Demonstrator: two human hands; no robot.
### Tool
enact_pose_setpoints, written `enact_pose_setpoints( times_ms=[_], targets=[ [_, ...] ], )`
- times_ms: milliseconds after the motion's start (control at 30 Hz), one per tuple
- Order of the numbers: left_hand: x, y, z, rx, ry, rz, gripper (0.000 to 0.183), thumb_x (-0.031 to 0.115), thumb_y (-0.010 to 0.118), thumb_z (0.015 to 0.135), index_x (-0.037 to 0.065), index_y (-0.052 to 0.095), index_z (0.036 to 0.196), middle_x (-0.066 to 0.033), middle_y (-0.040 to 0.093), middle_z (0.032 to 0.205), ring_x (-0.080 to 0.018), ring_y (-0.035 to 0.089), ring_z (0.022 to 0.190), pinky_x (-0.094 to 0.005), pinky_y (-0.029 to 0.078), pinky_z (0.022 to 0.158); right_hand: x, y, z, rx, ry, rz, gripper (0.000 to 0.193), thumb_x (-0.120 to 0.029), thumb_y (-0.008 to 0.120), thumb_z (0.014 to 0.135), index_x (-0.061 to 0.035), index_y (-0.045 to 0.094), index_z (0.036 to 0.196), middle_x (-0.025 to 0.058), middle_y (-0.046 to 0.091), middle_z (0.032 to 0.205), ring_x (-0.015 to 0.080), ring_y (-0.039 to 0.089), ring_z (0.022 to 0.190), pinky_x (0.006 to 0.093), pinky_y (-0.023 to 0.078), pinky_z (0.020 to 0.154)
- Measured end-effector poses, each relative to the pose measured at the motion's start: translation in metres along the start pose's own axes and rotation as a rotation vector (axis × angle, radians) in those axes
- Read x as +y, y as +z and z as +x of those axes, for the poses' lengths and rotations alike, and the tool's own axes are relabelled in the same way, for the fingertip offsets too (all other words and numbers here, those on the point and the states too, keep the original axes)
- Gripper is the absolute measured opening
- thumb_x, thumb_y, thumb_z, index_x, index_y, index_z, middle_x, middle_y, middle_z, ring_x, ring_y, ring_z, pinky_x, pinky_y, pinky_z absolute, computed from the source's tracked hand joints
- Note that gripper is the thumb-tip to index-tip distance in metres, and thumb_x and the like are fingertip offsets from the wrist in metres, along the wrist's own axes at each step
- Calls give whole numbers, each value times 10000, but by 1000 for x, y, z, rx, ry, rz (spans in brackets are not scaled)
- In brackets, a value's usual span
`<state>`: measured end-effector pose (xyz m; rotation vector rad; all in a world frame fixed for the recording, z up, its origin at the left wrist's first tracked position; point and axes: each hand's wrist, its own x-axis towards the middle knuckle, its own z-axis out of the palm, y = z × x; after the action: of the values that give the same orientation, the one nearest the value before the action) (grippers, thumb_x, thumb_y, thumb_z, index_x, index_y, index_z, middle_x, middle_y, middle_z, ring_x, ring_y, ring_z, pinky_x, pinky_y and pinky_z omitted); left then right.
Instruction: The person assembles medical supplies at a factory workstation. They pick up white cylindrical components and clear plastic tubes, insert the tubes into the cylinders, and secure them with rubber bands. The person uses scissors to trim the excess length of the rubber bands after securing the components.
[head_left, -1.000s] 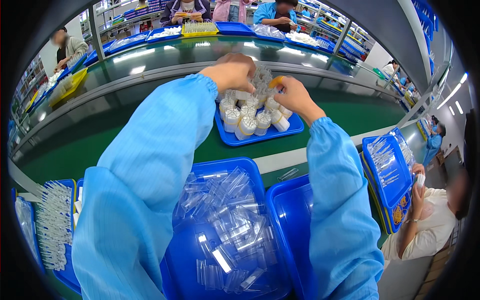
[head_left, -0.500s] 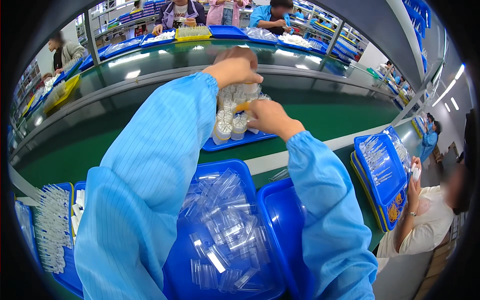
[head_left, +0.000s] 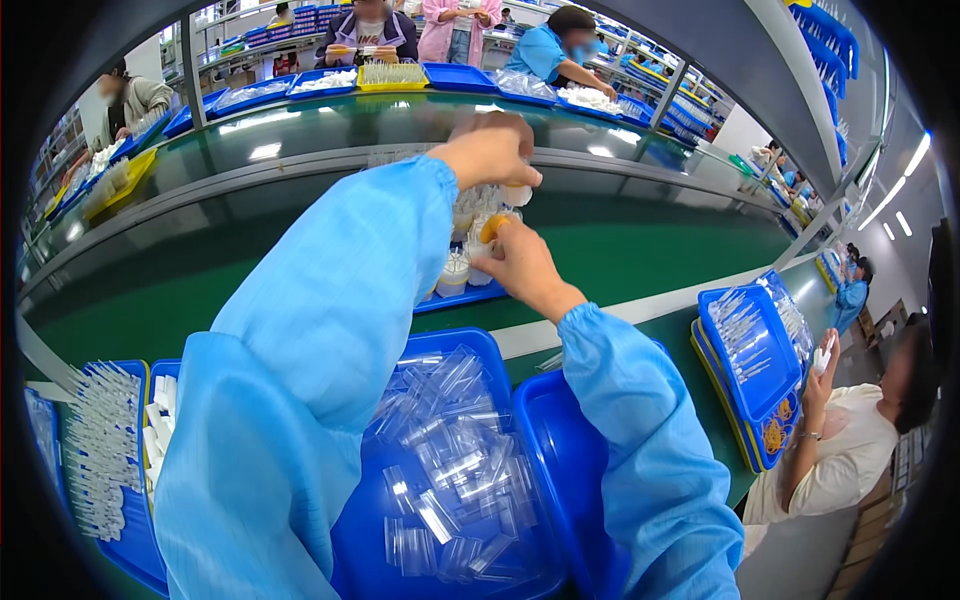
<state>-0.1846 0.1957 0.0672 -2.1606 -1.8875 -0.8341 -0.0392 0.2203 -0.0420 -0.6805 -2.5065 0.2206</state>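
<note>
Head view: reaching forward with left hand [head_left: 490, 150], wrist bent, holding whitish cylinder [head_left: 516, 196] above far blue tray [head_left: 462, 300]. Curling right hand [head_left: 527, 268] lower, nearer, with orange piece [head_left: 493, 228] at fingertips; unable to tell grip. In far tray, white-topped bundles [head_left: 454, 268]; in near blue tray [head_left: 370, 545], loose clear tubes [head_left: 460, 440].

Dark lettering [head_left: 370, 27] marks a co-worker's white shirt [head_left: 371, 38].
</note>
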Motion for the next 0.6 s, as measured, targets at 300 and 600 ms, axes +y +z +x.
enact_pose_setpoints(
  times_ms=[300, 600],
  targets=[
    [9, 1, -1, -94, 69, -77, 498, 408, 751, 633, 54, 645, 967, -148, 651, 909, -294, 633, 857, -383, 490, 762, 19, -65, 8, 150, 327, 512, 613, -166, 786, 662, 7, 502, 1177, 82, 565, 968, 140, 561, 791, 270, 468, 694],
    [-14, 3, -28, 8, -122, -130, 473, 475, 617, 774, 31, 642, 934, -165, 648, 950, -299, 624, 865, -380, 487, 757, 19, -12, -5, -37, 279, 496, 547, -192, 804, 641, -3, 556, 1091, 127, 648, 950, 225, 632, 872, 334, 497, 780]
  ],
)
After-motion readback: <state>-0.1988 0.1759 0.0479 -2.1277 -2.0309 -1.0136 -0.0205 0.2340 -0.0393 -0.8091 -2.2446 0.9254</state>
